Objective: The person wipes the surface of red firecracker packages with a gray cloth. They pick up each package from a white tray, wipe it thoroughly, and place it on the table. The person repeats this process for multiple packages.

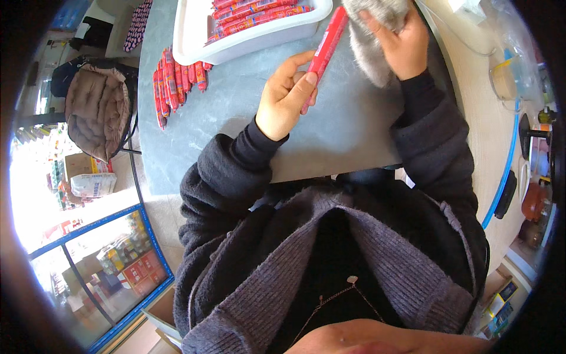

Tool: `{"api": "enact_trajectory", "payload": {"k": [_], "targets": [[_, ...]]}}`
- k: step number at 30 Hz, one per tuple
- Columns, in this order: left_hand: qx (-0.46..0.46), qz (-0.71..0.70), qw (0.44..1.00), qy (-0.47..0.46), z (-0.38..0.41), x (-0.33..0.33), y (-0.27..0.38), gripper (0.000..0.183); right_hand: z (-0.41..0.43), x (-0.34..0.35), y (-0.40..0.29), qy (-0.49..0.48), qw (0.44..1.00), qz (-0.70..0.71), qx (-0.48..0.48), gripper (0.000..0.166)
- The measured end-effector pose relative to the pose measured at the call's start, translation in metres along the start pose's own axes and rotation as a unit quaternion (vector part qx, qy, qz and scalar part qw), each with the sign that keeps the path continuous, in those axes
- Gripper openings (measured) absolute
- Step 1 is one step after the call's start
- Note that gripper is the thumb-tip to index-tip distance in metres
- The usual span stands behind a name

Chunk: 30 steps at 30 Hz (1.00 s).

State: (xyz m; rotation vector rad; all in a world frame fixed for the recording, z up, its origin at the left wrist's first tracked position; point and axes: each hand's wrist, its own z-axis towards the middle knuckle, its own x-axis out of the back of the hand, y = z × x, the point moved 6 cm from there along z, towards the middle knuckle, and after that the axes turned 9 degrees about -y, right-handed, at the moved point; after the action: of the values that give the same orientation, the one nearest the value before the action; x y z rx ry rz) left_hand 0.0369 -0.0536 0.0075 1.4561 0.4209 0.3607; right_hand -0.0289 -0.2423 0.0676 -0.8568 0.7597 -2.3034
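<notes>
My left hand (285, 95) grips a red wrapped sausage stick (326, 44) near its lower end, tilted up to the right above the grey table (230, 128). Grey fluffy cloth (373, 48) is bunched in my right hand (404, 44), just right of the stick's upper end. Beyond my left hand stands a white plastic tub (261, 44) with several red wrapped sausage sticks (252, 17) inside. More of the same sticks (172, 82) lie in a row on the table, left of the tub and partly hidden by its corner.
A pale wooden counter (473, 88) runs along the right, with a blue cable (504, 172) on it. To the left stand a padded brown stroller seat (99, 106) and a blue-framed glass display case (106, 274) holding packaged goods. A cardboard box (77, 166) sits behind the case.
</notes>
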Motion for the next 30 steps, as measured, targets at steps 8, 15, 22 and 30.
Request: {"api": "enact_trajectory", "payload": {"k": [8, 15, 22, 30], "targets": [[-0.047, -0.072, 0.996, 0.031, 0.002, 0.010, -0.003, 0.033, -0.021, -0.038, -0.014, -0.108, 0.991, 0.007, 0.074, 0.032], [-0.047, -0.081, 0.994, 0.063, 0.001, 0.010, 0.002, 0.032, -0.017, -0.039, -0.019, -0.108, 0.992, 0.038, 0.048, 0.031], [0.051, -0.268, 0.962, -0.025, 0.003, 0.012, -0.021, 0.025, -0.011, -0.033, 0.010, -0.077, 0.996, 0.046, -0.012, 0.040], [-0.008, -0.113, 0.994, 0.010, 0.001, 0.005, -0.007, 0.021, -0.022, -0.048, -0.017, -0.176, 0.983, 0.032, 0.034, 0.029]]}}
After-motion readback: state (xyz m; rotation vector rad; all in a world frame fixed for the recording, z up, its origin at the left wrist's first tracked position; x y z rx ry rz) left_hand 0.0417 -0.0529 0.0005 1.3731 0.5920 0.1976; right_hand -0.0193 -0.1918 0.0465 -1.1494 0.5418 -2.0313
